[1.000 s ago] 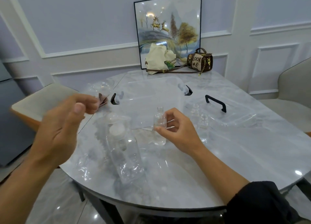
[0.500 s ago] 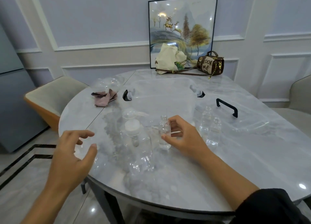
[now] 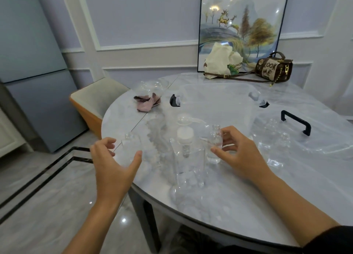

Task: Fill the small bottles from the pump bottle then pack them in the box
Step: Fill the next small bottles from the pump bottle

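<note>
The right hand (image 3: 242,154) holds a small bottle (image 3: 215,145) that stands upright on the table (image 3: 267,196). The thumb lies on the front of the bottle and the other fingers are curled around its neck and far side. The bottle is clear and has no cap on its neck.

The left hand (image 3: 114,166) is open, with the thumb and the fingers spread in a curve. A second small bottle (image 3: 130,144) stands between the thumb and the fingers, near the edge of the table. It is not possible to tell if the hand touches it.

The pump bottle (image 3: 189,158) stands between the two hands, just beside the bottle in the right hand. It is clear, with a white collar and a clear pump head on top.

To the right of the right hand stand two other small bottles (image 3: 272,128), close to each other. Beyond both hands is the clear box (image 3: 215,101), open, with black latches at its two ends. Its lid (image 3: 321,137), with a black handle, lies beyond and to the right of the right hand. Beyond the left hand lies a pink cloth (image 3: 148,103).
</note>
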Demonstrator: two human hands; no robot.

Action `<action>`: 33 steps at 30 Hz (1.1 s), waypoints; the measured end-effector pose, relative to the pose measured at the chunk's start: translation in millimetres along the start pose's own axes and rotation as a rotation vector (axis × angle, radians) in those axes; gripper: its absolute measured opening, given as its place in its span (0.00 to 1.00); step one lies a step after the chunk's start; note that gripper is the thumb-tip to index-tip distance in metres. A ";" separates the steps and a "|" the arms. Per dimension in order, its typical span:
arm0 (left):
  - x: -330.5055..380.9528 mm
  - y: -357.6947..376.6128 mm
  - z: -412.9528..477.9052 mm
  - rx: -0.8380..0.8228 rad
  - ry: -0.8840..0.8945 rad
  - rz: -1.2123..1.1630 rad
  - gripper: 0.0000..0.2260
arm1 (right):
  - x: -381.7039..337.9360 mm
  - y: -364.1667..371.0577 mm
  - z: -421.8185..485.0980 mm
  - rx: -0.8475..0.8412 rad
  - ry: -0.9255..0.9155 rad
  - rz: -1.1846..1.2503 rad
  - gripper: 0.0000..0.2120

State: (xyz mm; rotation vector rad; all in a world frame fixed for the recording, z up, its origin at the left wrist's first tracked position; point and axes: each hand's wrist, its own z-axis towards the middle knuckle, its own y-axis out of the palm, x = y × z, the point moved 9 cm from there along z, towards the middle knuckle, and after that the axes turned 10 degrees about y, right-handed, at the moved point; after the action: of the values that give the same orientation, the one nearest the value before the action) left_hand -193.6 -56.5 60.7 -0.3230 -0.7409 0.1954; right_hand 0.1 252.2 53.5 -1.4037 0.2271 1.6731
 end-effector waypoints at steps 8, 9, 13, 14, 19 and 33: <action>-30.2 29.0 3.8 -0.122 -0.218 -0.090 0.33 | -2.2 4.6 1.8 0.006 -0.004 -0.004 0.20; -32.5 28.8 3.9 -0.126 -0.224 -0.095 0.29 | -3.3 7.1 2.3 -0.004 -0.003 -0.002 0.20; -27.3 27.8 5.4 -0.135 -0.191 -0.089 0.17 | -5.7 0.2 -0.5 0.040 0.014 0.059 0.21; -22.4 24.5 6.3 -0.126 -0.178 -0.105 0.17 | -7.3 -4.0 -1.4 0.062 0.008 0.085 0.20; 32.3 -12.8 25.6 0.027 -0.047 -0.243 0.16 | -20.5 -19.1 -7.3 0.130 -0.042 0.180 0.13; 221.1 -3.0 45.9 -0.298 0.319 -0.634 0.17 | -19.7 -35.7 -0.4 -0.152 0.157 0.954 0.11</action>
State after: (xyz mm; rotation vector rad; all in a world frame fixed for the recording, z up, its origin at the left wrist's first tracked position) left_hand -65.1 14.2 232.4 -0.3752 -0.5226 -0.5603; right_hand 25.0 262.2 84.3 -1.6657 1.0002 2.3589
